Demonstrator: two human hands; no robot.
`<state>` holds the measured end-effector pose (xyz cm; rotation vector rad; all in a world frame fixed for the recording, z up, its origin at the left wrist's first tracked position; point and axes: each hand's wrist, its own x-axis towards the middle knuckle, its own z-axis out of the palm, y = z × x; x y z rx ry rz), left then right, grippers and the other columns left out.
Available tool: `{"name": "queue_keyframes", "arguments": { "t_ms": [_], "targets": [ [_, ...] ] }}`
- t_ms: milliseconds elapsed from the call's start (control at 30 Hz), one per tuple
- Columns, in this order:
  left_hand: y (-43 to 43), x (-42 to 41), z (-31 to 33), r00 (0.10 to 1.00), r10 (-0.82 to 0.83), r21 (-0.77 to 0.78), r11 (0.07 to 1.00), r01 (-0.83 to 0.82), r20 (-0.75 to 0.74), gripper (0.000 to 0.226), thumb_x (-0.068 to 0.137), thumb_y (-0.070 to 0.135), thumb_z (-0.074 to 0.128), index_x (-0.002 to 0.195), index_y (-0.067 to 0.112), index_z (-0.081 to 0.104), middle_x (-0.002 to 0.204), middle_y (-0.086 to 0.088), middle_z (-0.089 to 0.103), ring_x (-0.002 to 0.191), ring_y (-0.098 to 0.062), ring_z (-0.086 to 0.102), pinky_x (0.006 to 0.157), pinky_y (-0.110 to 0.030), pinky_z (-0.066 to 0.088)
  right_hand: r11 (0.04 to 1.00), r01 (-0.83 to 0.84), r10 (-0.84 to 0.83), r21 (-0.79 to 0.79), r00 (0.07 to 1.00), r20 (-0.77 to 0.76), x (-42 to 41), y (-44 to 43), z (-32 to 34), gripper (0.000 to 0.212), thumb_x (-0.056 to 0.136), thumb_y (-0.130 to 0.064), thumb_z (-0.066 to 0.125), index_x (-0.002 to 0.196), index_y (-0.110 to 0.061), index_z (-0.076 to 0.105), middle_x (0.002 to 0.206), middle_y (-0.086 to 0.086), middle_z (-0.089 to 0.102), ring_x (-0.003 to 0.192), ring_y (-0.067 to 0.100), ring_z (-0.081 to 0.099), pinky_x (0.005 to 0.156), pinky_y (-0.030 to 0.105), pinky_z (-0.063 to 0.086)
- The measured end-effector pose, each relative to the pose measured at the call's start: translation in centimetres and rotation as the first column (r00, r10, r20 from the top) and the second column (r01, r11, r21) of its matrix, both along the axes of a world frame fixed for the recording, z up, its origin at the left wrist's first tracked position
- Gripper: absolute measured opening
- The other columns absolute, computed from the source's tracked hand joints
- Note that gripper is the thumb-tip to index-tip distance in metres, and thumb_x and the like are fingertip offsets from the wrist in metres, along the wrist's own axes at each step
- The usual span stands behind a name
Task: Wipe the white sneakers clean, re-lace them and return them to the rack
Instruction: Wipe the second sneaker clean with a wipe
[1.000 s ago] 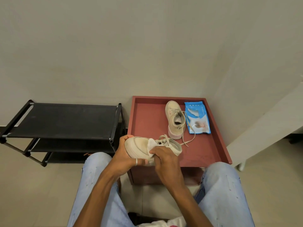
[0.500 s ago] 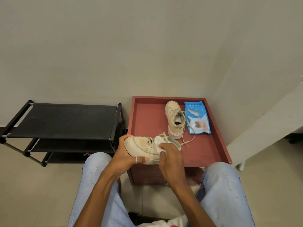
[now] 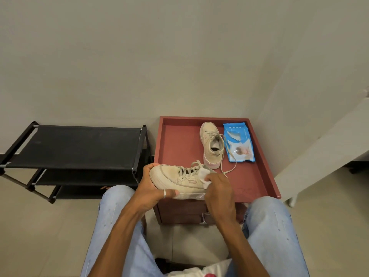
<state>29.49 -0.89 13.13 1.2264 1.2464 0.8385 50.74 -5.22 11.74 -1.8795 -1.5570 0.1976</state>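
Your left hand (image 3: 149,188) curls round the toe of the sneaker (image 3: 175,178), holding it above the near edge of the cabinet (image 3: 179,144). Your right hand (image 3: 219,192) pinches the wipe (image 3: 204,176) against the upper, just beside the laces. Keep the toe clamped so the shoe can't twist. Rub in short strokes along the side panel and refold the wipe as it greys. The other sneaker (image 3: 211,144) stands toward the far right corner, beside the pack (image 3: 238,144). The rack (image 3: 79,144) stands left of the cabinet.
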Motion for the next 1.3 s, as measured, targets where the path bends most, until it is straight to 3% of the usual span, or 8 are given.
{"name": "queue_keyframes", "arguments": {
  "t_ms": [167, 367, 600, 733, 933, 1000, 1100, 1300],
  "targets": [
    [-0.2, -0.2, 0.0, 0.999, -0.019, 0.003, 1.000, 0.019, -0.026, 0.099, 0.053, 0.009, 0.095, 0.132, 0.028, 0.037, 0.124, 0.003, 0.052, 0.113, -0.016, 0.055, 0.078, -0.024, 0.057, 0.991, -0.121, 0.126, 0.049, 0.987, -0.099, -5.0, -0.7, 0.8, 0.032, 0.086, -0.010, 0.045, 0.110, -0.009, 0.067, 0.108, 0.006, 0.068, 0.102, 0.023, 0.061, 0.088, 0.033, 0.050],
    [-0.1, -0.2, 0.0, 0.999, -0.014, 0.004, 1.000, 0.014, -0.035, 0.101, 0.048, 0.015, 0.094, 0.131, 0.028, 0.037, 0.124, 0.002, 0.052, 0.114, -0.015, 0.055, 0.079, -0.024, 0.057, 0.968, -0.248, 0.245, 0.032, 0.967, 0.072, -3.2, -0.4, 0.1, 0.028, 0.082, 0.002, 0.061, 0.104, -0.010, 0.072, 0.099, 0.002, 0.066, 0.094, 0.023, 0.057, 0.073, 0.035, 0.054],
    [0.0, -0.1, -0.2, 1.000, 0.019, -0.007, 1.000, -0.019, 0.018, 0.095, 0.060, -0.005, 0.093, 0.133, 0.023, 0.038, 0.124, -0.001, 0.056, 0.111, -0.014, 0.060, 0.078, -0.023, 0.059, 0.999, -0.036, 0.036, -0.002, 0.993, 0.109, 0.5, -0.4, -0.4, 0.029, 0.076, 0.008, 0.066, 0.098, -0.011, 0.071, 0.098, 0.004, 0.067, 0.088, 0.026, 0.058, 0.059, 0.037, 0.052],
    [0.2, 0.0, -0.5, 0.998, 0.038, -0.030, 0.999, -0.036, 0.044, 0.096, 0.060, -0.005, 0.093, 0.134, 0.022, 0.038, 0.123, -0.002, 0.058, 0.112, -0.017, 0.061, 0.082, -0.028, 0.060, 0.995, 0.088, -0.088, -0.040, 0.996, -0.011, 0.3, -0.1, -0.7, 0.031, 0.081, 0.006, 0.055, 0.106, -0.005, 0.067, 0.102, 0.012, 0.066, 0.093, 0.031, 0.060, 0.071, 0.041, 0.053],
    [0.3, -0.1, -0.5, 0.997, 0.057, -0.040, 0.998, -0.055, 0.048, 0.097, 0.053, 0.006, 0.096, 0.130, 0.023, 0.041, 0.123, -0.004, 0.059, 0.112, -0.018, 0.063, 0.086, -0.035, 0.060, 0.990, -0.105, 0.102, 0.094, 0.994, 0.039, -1.1, -0.3, -0.8, 0.035, 0.088, -0.011, 0.043, 0.111, -0.011, 0.070, 0.109, 0.006, 0.066, 0.098, 0.024, 0.059, 0.081, 0.032, 0.053],
    [0.3, -0.1, -0.6, 0.996, 0.073, -0.061, 0.996, -0.070, 0.045, 0.095, 0.056, 0.004, 0.096, 0.131, 0.023, 0.041, 0.124, -0.004, 0.059, 0.113, -0.019, 0.063, 0.088, -0.038, 0.060, 0.993, 0.022, -0.010, 0.118, 0.995, -0.104, 0.0, -0.2, -1.7, 0.031, 0.087, -0.008, 0.046, 0.103, -0.008, 0.072, 0.102, 0.005, 0.068, 0.093, 0.021, 0.062, 0.078, 0.025, 0.049],
    [0.5, -0.1, -0.6, 0.994, 0.093, -0.097, 0.991, -0.088, 0.049, 0.097, 0.053, 0.011, 0.096, 0.132, 0.024, 0.040, 0.125, -0.004, 0.058, 0.113, -0.022, 0.063, 0.086, -0.042, 0.061, 0.976, 0.214, -0.216, -0.046, 0.913, -0.345, 1.5, 0.2, -2.5, 0.021, 0.087, -0.002, 0.059, 0.097, -0.015, 0.072, 0.095, -0.002, 0.070, 0.089, 0.019, 0.065, 0.073, 0.022, 0.045],
    [0.8, 0.0, -0.8, 0.994, 0.106, -0.116, 0.988, -0.102, 0.028, 0.108, 0.040, 0.028, 0.097, 0.131, 0.025, 0.040, 0.124, -0.004, 0.058, 0.112, -0.024, 0.064, 0.083, -0.048, 0.062, 0.981, 0.193, -0.172, 0.038, 0.936, -0.306, -1.2, 0.2, -2.6, 0.028, 0.083, 0.003, 0.059, 0.102, -0.012, 0.074, 0.101, -0.001, 0.071, 0.089, 0.015, 0.063, 0.076, 0.021, 0.046]
  ]
}}
